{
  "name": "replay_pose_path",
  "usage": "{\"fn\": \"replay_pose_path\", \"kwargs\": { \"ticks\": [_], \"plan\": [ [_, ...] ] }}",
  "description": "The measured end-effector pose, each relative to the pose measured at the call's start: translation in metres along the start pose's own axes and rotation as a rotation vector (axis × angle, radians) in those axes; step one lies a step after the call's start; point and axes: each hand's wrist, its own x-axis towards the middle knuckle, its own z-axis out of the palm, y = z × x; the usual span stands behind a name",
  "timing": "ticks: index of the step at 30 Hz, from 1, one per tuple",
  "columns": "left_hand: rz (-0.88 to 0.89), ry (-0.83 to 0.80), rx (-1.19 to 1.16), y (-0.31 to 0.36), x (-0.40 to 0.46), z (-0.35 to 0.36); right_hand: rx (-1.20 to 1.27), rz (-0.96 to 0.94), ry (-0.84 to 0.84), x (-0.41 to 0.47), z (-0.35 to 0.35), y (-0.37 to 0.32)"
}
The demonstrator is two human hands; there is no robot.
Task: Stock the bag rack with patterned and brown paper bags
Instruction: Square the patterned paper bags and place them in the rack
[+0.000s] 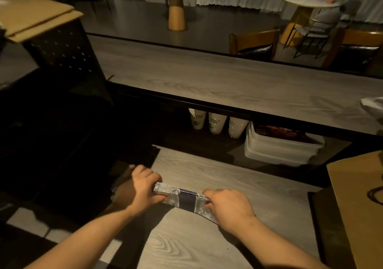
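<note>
Low in the frame, a left hand (145, 188) and right hand (226, 206) each grip one end of a stack of patterned bags (182, 198) above the grey worktop (207, 169). Squaring the stack evenly seems wise; the dark perforated rack (62, 49) stands upper left, the counter edge (228, 107) close ahead.

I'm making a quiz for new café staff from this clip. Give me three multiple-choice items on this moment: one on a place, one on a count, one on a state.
1. Where do the white paper cups stand?
A. on the round table
B. under the long counter
C. on the chair

2. How many of those cups show?
A. one
B. three
C. five

3. How is the stack of patterned bags held?
A. by both hands
B. by one hand
C. lying untouched

B: they sit beneath the counter's edge.
B: three side by side.
A: left hand and right hand grip its ends.
</note>
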Motion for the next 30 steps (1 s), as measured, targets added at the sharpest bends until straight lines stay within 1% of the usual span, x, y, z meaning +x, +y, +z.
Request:
{"fn": "replay_pose_path", "kwargs": {
  "ticks": [1,2,3,5,6,9,11,13,14,15,16,17,19,22,25,27,30],
  "plan": [
    [-0.061,0.069,-0.06,0.003,0.0,-0.005,0.02,0.019,0.011,-0.001,-0.002,0.0],
    [-0.136,0.127,-0.073,0.005,0.001,-0.01,0.058,0.049,0.02,-0.002,-0.004,0.001],
    [-0.256,0.15,-0.007,0.01,0.001,-0.019,0.107,0.085,0.025,-0.003,-0.007,0.002],
    [-0.567,0.105,0.116,0.026,0.003,-0.031,0.203,0.154,0.045,-0.005,-0.012,0.004],
    [-0.709,0.113,0.093,0.037,0.004,-0.031,0.242,0.178,0.06,-0.007,-0.015,0.004],
    [-1.069,0.121,-0.19,0.062,0.01,-0.024,0.399,0.231,0.074,-0.011,-0.02,0.002],
    [-1.224,0.125,-0.493,0.075,0.014,-0.022,0.565,0.256,0.06,-0.013,-0.024,0.001],
    [-1.262,0.167,-0.986,0.092,0.018,-0.029,0.757,0.239,0.015,-0.015,-0.03,-0.001],
    [-1.257,0.156,-1.227,0.1,0.021,-0.036,0.856,0.22,-0.019,-0.017,-0.035,-0.003],
    [-1.253,0.137,-1.397,0.111,0.024,-0.045,0.938,0.206,-0.059,-0.019,-0.039,-0.005],
    [-1.24,0.119,-1.508,0.117,0.026,-0.053,0.998,0.197,-0.097,-0.021,-0.043,-0.007],
    [-1.217,0.137,-1.559,0.121,0.026,-0.06,1.034,0.186,-0.124,-0.022,-0.046,-0.01],
    [-1.176,0.224,-1.557,0.126,0.028,-0.075,1.056,0.155,-0.159,-0.023,-0.051,-0.013],
    [-1.221,0.309,-1.575,0.127,0.03,-0.1,1.101,0.112,-0.234,-0.023,-0.063,-0.021],
    [-1.26,0.276,-1.66,0.13,0.033,-0.124,1.136,0.085,-0.292,-0.021,-0.074,-0.03],
    [-1.248,0.289,-1.643,0.133,0.033,-0.139,1.137,0.055,-0.287,-0.02,-0.079,-0.036],
    [-1.232,0.383,-1.578,0.138,0.037,-0.159,1.17,0.043,-0.226,-0.02,-0.088,-0.043]
  ]
}}
